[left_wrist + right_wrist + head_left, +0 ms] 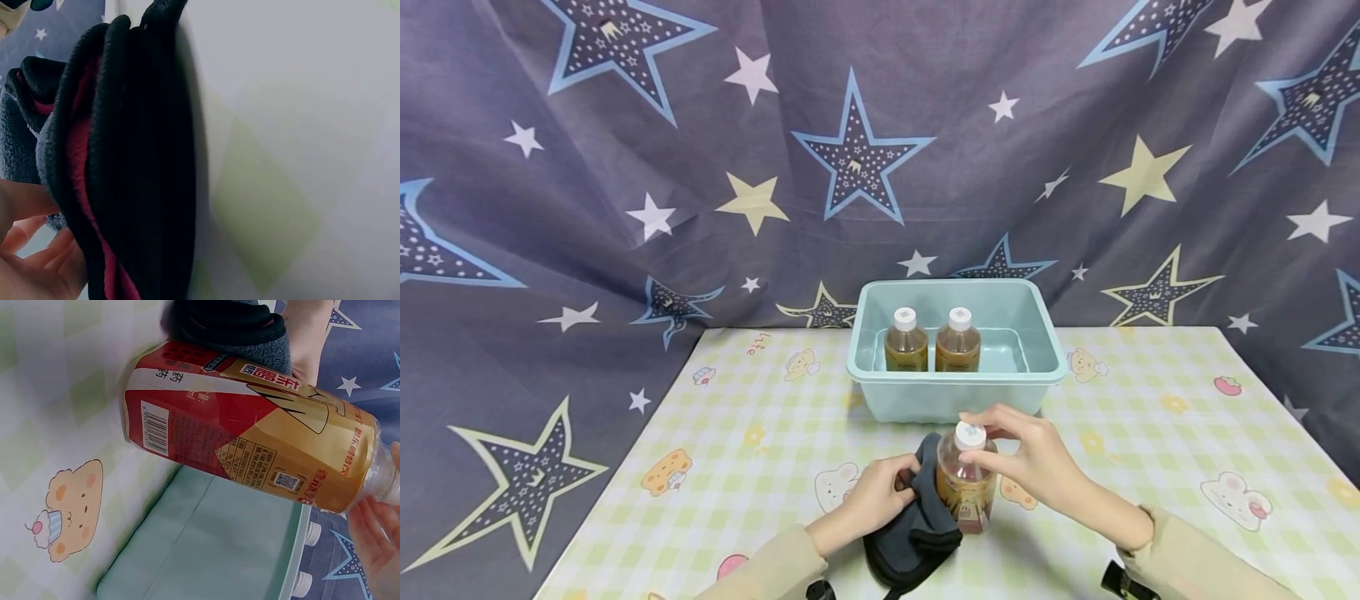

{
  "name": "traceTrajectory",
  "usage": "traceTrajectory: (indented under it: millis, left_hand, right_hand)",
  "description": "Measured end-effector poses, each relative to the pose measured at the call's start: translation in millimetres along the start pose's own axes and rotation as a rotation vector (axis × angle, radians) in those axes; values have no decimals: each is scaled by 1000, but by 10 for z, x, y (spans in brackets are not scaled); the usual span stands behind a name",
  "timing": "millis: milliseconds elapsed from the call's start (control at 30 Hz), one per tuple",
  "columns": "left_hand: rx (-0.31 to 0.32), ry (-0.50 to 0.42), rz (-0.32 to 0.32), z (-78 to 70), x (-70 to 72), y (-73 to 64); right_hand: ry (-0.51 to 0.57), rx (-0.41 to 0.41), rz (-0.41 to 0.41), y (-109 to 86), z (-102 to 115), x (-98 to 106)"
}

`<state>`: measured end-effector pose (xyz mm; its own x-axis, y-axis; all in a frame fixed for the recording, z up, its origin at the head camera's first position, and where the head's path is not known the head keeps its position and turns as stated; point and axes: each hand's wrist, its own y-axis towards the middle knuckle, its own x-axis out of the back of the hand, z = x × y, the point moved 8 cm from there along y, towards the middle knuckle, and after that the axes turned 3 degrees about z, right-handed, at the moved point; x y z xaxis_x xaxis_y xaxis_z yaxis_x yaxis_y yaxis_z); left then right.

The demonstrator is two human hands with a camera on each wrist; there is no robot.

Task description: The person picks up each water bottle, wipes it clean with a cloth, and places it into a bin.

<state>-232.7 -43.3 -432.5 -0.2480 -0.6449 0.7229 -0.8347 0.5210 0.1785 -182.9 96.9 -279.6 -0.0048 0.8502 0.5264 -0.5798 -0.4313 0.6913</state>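
Observation:
Near the front middle of the table stands a drink bottle (967,493) with a white cap and a red-and-gold label (250,431). My right hand (1030,454) pinches it at the cap and neck, thumb and fingers on opposite sides. Directly left of the bottle is a dark grey and black cloth item (917,537), soft and folded, with red lining showing in the left wrist view. My left hand (874,498) grips its upper left side between thumb and fingers. The cloth overlaps the bottle's left side in the head view.
Behind the bottle sits a light blue plastic bin (955,400). Two capped bottles stand inside it, a greenish one (906,346) and a brownish one (958,346). A checked tablecloth (1150,467) covers the table, and a star-patterned curtain (1000,200) hangs at the back.

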Motion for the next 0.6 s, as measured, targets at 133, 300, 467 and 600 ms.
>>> traceTrajectory:
  millis: [133,300,467,600]
  left_hand:
    - [14,-52,-9,-12,39,-22]
    - [7,-134,-32,-94,128,-51]
    - [2,-169,-57,-181,217,-55]
    - [2,-177,-86,-236,281,-56]
  right_hand:
    - [1,0,1,0,4,1]
    - [-8,6,-2,-4,-16,-8]
    - [-18,1,-4,-26,-65,-18]
    - [-19,0,-4,-55,-131,-36]
